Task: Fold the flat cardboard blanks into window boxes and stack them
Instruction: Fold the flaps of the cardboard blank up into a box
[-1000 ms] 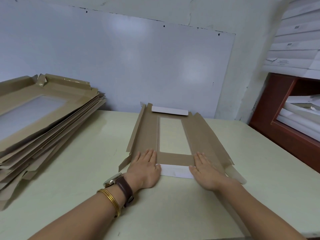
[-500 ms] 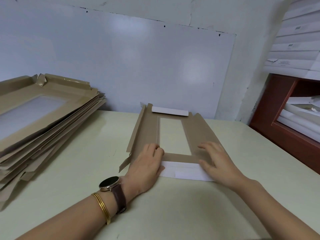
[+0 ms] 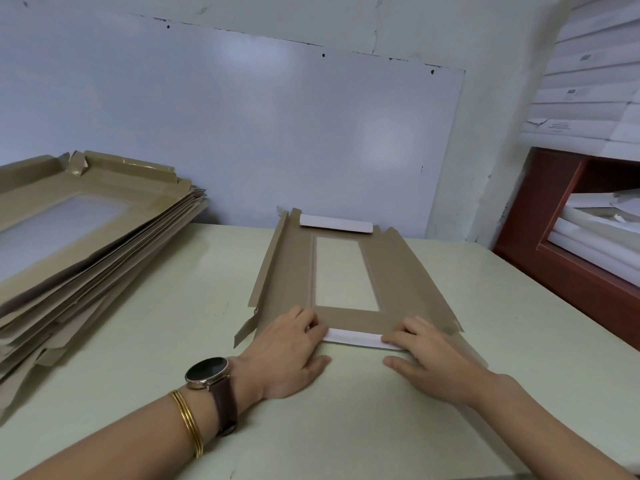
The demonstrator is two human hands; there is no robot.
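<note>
L hand (image 3: 287, 355) and R hand (image 3: 436, 358) are working on the near flap (image 3: 356, 340) of a blank (image 3: 287, 271).
L fingers are curling together over the flap's left end, thumb on the desk (image 3: 156, 323); R fingers are lying almost straight, slightly apart, on its right end. The blank is lying flat at mid desk, w/ window (image 3: 346, 271) in its centre; stack of blanks (image 3: 86, 244) is resting further left.
</note>
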